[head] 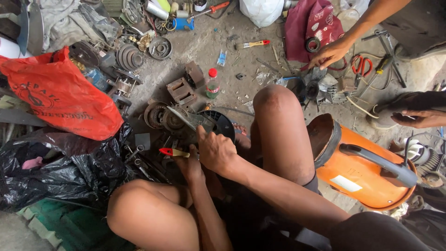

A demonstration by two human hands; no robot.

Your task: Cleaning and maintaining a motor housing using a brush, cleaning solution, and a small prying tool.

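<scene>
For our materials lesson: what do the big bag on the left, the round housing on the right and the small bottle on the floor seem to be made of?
Red bag: thin plastic film, glossy and crinkled. Orange housing: looks like moulded plastic, smooth with a soft sheen, though painted metal is possible; its handle is dark grey, probably plastic. Small bottle: clear plastic, red cap.

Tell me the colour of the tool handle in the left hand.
Red and yellow: the tool handle sticks out of the left hand, clearest in the head view.

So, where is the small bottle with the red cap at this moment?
In the head view, the small bottle stands upright on the ground just above centre, right of the brown metal blocks and left of the person's raised knee.
</scene>
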